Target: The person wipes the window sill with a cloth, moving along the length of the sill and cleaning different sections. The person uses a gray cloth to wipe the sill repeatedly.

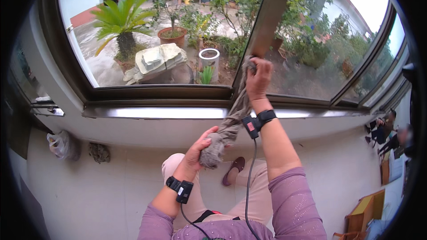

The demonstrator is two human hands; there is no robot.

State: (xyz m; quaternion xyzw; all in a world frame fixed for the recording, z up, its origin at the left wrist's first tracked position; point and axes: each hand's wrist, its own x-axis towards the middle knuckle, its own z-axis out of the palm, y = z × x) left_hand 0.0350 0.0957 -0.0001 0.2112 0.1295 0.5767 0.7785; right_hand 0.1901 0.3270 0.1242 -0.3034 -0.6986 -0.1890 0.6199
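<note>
A long grey-brown cloth (235, 115), twisted and bunched, stretches between my two hands. My right hand (259, 78) grips its upper end against the brown metal upright (267, 23) of the sliding window. Lower down, my left hand (199, 151) holds the thick, fuzzy bottom end of the cloth, fingers curved around its side. The cloth passes in front of the window's lower frame (166, 94) and the shiny sill strip (173, 112). To the right of the upright is a glass pane (307, 73); some haze shows on it.
A white plastic bag (59, 145) and a crumpled dark cloth (99, 152) lie on the tiled floor (100, 196) at left. Wooden furniture (365, 208) stands at lower right, with seated people (383, 130) beyond. Cables run from both wrist devices. Outside are potted plants (172, 36) and rocks.
</note>
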